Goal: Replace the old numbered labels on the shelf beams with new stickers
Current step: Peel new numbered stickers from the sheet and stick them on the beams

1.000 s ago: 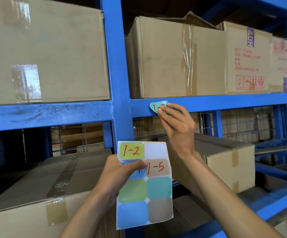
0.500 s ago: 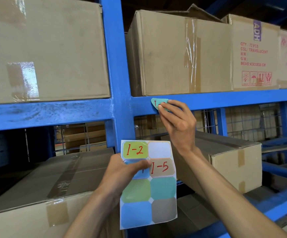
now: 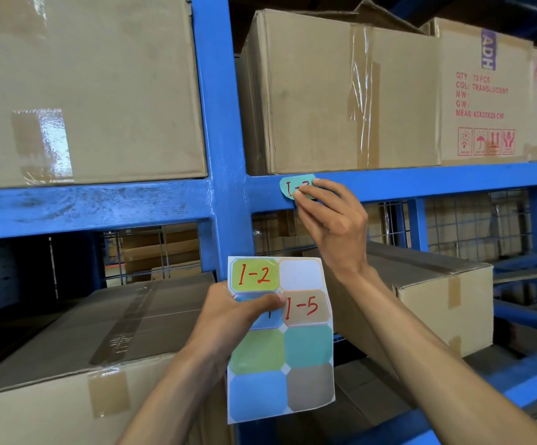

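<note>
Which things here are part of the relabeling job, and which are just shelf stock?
In the job:
teal sticker
blue shelf beam
sticker sheet
right hand
left hand

Lying about:
taped carton
printed carton
lower boxes

Two bare forearms come up from the bottom edge of the head view, and both are uncovered along all of their visible length: no sleeve, cuff or glove shows anywhere on them. The left hand is bare, with its back turned to the camera and its thumb in plain sight, ending in a short nail. The right hand is bare as well, seen from the back, its knuckles and tendons standing out clearly. No ring, watch, bracelet or strap shows on either wrist or on any finger. Nothing of the person above the forearms comes into the view
</note>
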`<state>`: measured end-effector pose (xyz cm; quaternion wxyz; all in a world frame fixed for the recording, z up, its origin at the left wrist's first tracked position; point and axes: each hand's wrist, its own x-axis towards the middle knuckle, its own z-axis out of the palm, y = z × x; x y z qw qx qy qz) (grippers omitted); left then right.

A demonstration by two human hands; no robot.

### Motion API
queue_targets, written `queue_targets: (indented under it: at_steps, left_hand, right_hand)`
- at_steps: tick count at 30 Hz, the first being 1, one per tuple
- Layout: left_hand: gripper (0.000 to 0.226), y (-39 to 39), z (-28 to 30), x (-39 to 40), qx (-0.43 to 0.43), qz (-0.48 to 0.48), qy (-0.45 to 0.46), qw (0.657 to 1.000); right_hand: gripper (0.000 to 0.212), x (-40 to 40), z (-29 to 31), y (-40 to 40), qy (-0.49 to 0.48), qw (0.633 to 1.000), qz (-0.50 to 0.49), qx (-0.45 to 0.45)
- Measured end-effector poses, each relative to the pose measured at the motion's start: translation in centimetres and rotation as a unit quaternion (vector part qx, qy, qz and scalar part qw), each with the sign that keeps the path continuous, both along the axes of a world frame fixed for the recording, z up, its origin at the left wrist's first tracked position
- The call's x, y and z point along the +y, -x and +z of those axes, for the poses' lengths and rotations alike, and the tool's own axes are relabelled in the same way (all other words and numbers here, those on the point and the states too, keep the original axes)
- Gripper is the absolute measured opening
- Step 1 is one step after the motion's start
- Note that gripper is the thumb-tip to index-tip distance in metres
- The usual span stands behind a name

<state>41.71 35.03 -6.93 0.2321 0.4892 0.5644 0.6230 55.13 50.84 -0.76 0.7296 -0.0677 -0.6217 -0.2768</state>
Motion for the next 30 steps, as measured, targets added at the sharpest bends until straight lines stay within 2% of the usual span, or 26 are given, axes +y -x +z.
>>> queue_targets:
  at_steps: [17, 25, 30]
  left_hand:
    - [0.028, -0.1, 0.3, -0.3, 0.001, 0.005, -0.007, 1.000]
    - [0.028, -0.4, 0.3, -0.8, -0.010, -0.006, -0.006, 1.000]
    - [0.027, -0.6, 0.3, -1.1, -0.013, -0.011, -0.009, 1.000]
  right_hand:
    - [0.019, -1.2, 0.4, -0.4, 0.055, 0.998, -0.017, -0.017]
    - [0.023, -2.2, 0.7, -1.1, 0.108, 0.991, -0.032, -0.068]
    - [0.025, -3.0, 0.0, -1.2, 0.137, 0.982, -0.082, -0.098]
